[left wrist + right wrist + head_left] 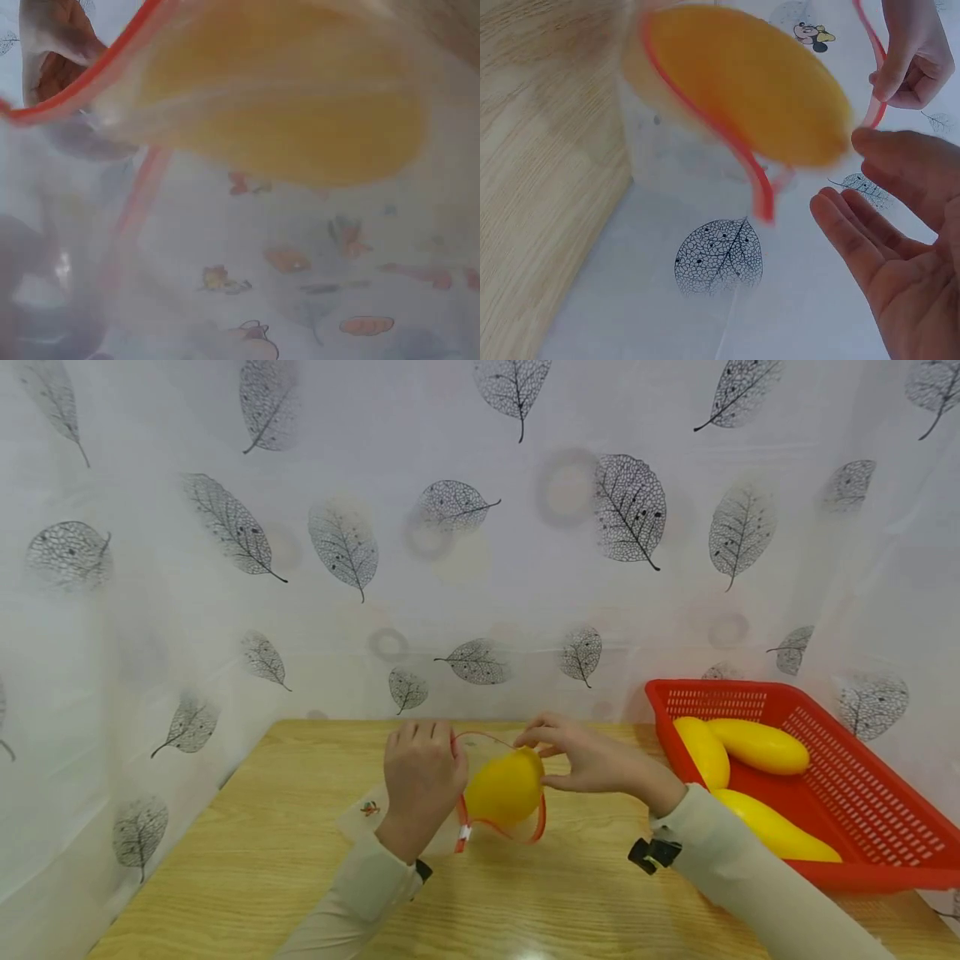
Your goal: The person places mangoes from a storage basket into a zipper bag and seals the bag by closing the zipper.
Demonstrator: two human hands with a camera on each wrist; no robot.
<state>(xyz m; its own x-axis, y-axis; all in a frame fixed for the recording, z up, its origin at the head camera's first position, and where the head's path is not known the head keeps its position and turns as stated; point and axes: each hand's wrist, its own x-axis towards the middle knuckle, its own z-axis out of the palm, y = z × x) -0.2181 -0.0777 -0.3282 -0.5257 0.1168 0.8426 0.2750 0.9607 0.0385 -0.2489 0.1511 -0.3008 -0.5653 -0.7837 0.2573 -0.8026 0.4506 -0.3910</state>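
A yellow mango (504, 789) tilts into the mouth of a see-through bag (360, 825) with an orange-red rim and small cartoon prints. My left hand (422, 777) grips that rim on the left, fingers curled over it, also visible in the right wrist view. At the mango's upper right end is my right hand (581, 756). In the right wrist view its fingers (855, 229) are spread apart, with the thumb tip right by the end of the mango. Through the bag's film, the left wrist view shows the mango blurred inside.
A red plastic basket (862, 735) with perforated sides stands at the right, holding three more yellow mangoes (759, 747). The wooden table (247, 860) reaches back to a whitish curtain (465, 602) with leaf prints. Black straps (654, 853) sit at the wrists.
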